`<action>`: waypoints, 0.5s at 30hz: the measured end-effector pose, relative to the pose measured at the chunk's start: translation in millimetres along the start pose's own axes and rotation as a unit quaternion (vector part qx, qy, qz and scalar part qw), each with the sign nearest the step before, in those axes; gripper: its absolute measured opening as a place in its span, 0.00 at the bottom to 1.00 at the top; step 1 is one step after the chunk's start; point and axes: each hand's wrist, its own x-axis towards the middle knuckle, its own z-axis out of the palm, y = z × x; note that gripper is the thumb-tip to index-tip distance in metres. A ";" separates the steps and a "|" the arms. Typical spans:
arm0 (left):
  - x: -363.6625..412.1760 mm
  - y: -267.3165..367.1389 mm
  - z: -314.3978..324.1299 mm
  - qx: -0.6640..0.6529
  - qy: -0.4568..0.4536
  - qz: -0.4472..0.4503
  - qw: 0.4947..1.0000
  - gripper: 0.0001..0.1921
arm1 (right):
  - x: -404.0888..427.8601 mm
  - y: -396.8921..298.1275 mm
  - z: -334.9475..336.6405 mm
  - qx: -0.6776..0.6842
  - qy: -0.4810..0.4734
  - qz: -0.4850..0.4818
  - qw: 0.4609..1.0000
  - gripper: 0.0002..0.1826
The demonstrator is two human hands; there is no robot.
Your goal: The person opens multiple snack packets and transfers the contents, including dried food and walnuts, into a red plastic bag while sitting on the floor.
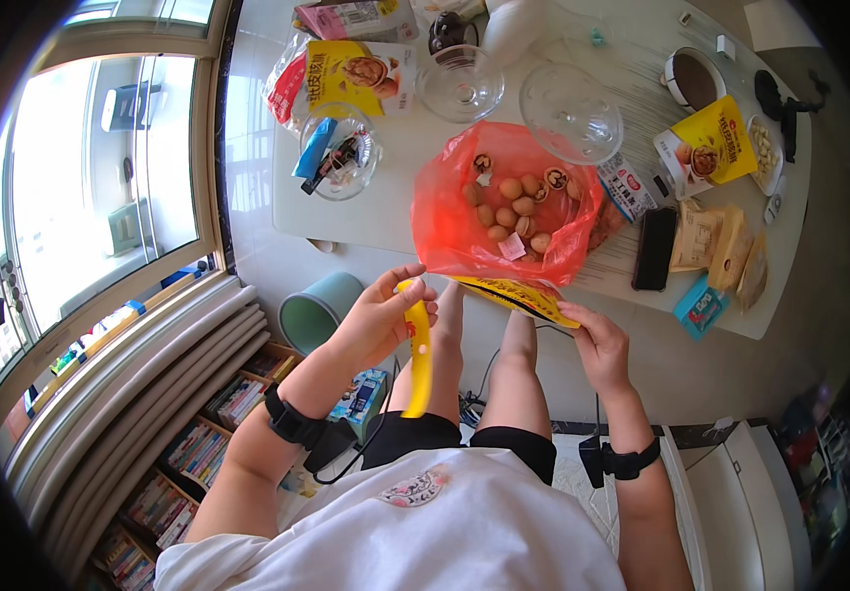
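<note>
Between the fingers of my left hand hangs a torn-off yellow strip. My right hand pinches the right corner of a yellow snack pouch, whose top edge faces me with a dark line along it. The pouch lies at the table's near edge, its left end close to my left fingertips. Just beyond it a red plastic bag lies spread, holding several walnuts, some cracked, and a small pink paper.
Glass bowls stand behind the red bag; another glass bowl holds small items. On the right are a phone, a walnut pouch, packaged snacks and a brown-filled bowl. A green bin stands below left.
</note>
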 end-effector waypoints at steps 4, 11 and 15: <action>-0.3 -3.0 -0.3 -0.038 -0.037 -0.042 0.998 0.17 | -3.5 5.5 -1.9 0.014 -0.010 0.009 1.000 0.14; -18.4 18.1 37.2 0.208 0.033 0.157 0.965 0.15 | -10.2 11.2 -3.7 0.016 -0.002 0.024 1.000 0.12; -25.7 32.9 54.7 0.362 -0.102 0.505 0.777 0.12 | -11.0 12.2 -6.0 0.038 -0.013 0.043 0.998 0.11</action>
